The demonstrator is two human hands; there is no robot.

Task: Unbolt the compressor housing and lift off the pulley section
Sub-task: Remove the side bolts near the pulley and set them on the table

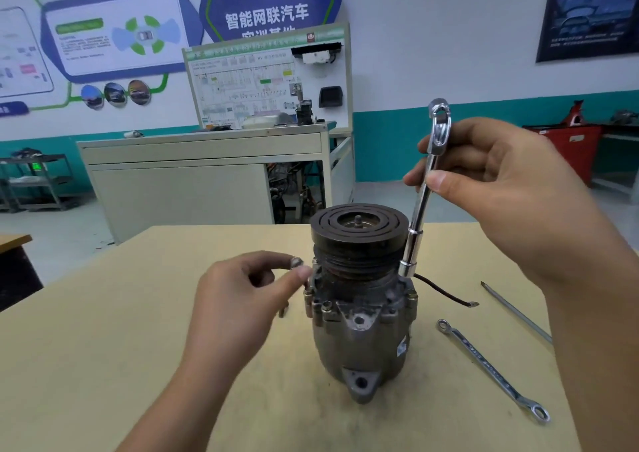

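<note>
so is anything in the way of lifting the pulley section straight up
Nothing sits above the pulley section. The socket driver in the right hand stands close beside its right rim, and flange bolts are still in.

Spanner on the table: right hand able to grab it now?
Likely not yet: the right hand grips the socket driver. The spanner itself lies uncovered beside the compressor.

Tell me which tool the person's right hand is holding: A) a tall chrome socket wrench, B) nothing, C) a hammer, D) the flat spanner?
A: the right hand grips the chrome socket wrench upright beside the pulley; the flat spanner lies on the table, and the left hand pinches a bolt.
</note>
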